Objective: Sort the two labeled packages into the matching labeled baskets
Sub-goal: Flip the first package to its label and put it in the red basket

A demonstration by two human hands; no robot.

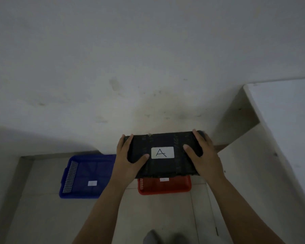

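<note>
A black package (pixel 163 166) with a white label marked "A" hangs in the air, held flat between both hands. My left hand (pixel 128 155) grips its left end and my right hand (pixel 201 152) grips its right end, thumbs on top. Directly below it on the floor sits a red basket (pixel 165 188) with a white label, its far part hidden by the package. A blue basket (pixel 88 176) with a white label on its bottom lies to the left. The basket labels are too small to read. No second package is in view.
A pale wall stands right behind the baskets. A white ledge or cabinet (pixel 280 120) juts out at the right, with a lower white surface at the left. Tiled floor (pixel 157 217) stretches toward my feet at the bottom edge.
</note>
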